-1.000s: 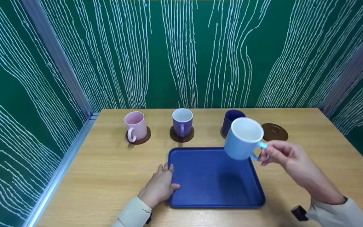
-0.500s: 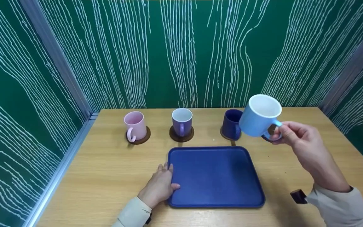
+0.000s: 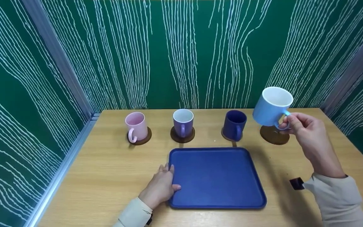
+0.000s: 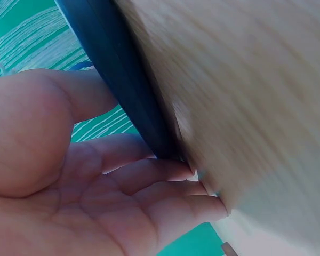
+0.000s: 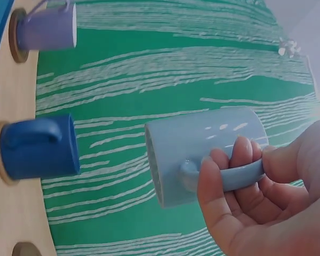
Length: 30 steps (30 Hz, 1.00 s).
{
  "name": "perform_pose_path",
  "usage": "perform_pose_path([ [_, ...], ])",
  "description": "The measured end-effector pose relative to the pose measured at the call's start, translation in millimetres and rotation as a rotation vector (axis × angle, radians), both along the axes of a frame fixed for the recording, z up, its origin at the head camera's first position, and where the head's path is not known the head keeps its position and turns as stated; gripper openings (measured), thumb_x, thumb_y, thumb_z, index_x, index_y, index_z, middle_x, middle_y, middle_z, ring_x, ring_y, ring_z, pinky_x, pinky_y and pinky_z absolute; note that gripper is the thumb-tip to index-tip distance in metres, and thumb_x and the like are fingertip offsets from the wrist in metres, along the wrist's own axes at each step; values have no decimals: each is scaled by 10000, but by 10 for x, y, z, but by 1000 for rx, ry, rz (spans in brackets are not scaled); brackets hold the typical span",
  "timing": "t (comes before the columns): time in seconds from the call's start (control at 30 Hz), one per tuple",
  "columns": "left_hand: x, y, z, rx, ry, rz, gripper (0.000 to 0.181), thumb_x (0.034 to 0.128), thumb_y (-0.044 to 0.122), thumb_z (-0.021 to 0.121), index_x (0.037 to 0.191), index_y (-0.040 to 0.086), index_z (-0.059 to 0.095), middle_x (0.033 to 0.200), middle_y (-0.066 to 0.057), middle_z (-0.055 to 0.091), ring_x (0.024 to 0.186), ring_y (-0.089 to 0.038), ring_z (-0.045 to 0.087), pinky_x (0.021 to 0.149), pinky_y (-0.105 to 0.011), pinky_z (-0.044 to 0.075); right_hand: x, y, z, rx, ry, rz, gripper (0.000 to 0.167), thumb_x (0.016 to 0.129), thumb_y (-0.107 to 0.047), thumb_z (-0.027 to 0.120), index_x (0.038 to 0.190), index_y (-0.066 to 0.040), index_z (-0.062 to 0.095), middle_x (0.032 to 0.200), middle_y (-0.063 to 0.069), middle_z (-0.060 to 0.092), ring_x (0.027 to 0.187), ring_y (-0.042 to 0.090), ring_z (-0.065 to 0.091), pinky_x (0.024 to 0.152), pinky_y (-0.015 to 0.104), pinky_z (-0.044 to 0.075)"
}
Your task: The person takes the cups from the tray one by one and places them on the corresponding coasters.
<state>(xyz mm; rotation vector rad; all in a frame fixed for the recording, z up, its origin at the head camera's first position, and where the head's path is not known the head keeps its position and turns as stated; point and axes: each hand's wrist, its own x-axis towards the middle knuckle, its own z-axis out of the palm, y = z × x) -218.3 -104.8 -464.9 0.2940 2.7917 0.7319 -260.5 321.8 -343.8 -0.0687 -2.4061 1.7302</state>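
Note:
My right hand [image 3: 310, 134] pinches the handle of a light blue mug [image 3: 269, 108] with a white inside. The mug hangs in the air above a round brown coaster [image 3: 274, 136] at the back right, slightly tilted. The right wrist view shows the thumb and fingers around the handle of this mug [image 5: 202, 138]. My left hand [image 3: 159, 187] holds the left rim of a dark blue tray [image 3: 217, 179], thumb over the rim and fingers along the outside. In the left wrist view, the fingertips [image 4: 216, 207] touch the wooden table beside the tray edge [image 4: 122, 80].
Along the back stand a pink mug [image 3: 137, 127], a purple mug [image 3: 183, 123] and a dark blue mug [image 3: 234, 126], each on a brown coaster. Green walls with white lines [image 3: 181, 56] enclose the wooden table [image 3: 106, 176] behind and at the sides.
My right hand has carried the light blue mug from above the tray's back right corner, right and backward, to above the bare coaster. The left hand and tray stay in place.

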Motion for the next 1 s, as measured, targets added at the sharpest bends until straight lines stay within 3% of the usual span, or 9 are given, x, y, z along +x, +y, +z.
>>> perform_pose_path([
  [0.33,2,-2,-18,12,28,-19,773,949,270,748,1528,-105,398,1597,-361,313,1515,-531,227,1181,-669,277,-226,154,-234,128,-38,-133,473,1091,-414,455,1278,-8,612,1036,-11,649,992,138,624,809,108,528],
  [0.57,0,-3,-6,18,12,-6,777,950,272,744,1539,-92,389,1612,-349,291,1528,-513,207,1187,-654,275,-365,289,-409,105,-114,-157,476,1093,-423,436,1302,-28,600,1074,9,644,1011,139,620,823,124,541],
  [0.67,4,1,3,17,-5,2,779,956,278,738,1549,-79,380,1624,-337,277,1536,-500,194,1191,-647,273,-410,343,-496,88,-152,-164,486,1094,-436,420,1317,-40,591,1102,21,628,1048,167,596,954,240,554],
  [0.77,5,2,7,17,-8,4,779,958,280,734,1552,-76,376,1628,-332,272,1539,-498,188,1194,-647,265,-452,387,-578,69,-190,-165,506,1094,-459,400,1333,-50,578,1145,53,604,1106,223,577,1104,424,488],
  [0.83,5,1,10,19,-3,2,780,956,278,736,1549,-80,378,1625,-335,275,1536,-503,190,1194,-650,264,-478,413,-632,58,-204,-164,519,1094,-468,392,1338,-45,568,1175,86,590,1133,257,569,1139,518,440],
  [1.0,10,2,11,20,2,-1,785,953,280,742,1546,-85,380,1622,-337,281,1533,-506,196,1196,-646,264,-536,473,-773,66,-232,-170,522,1091,-482,386,1319,-46,560,1222,133,558,1127,260,563,1127,493,436],
])
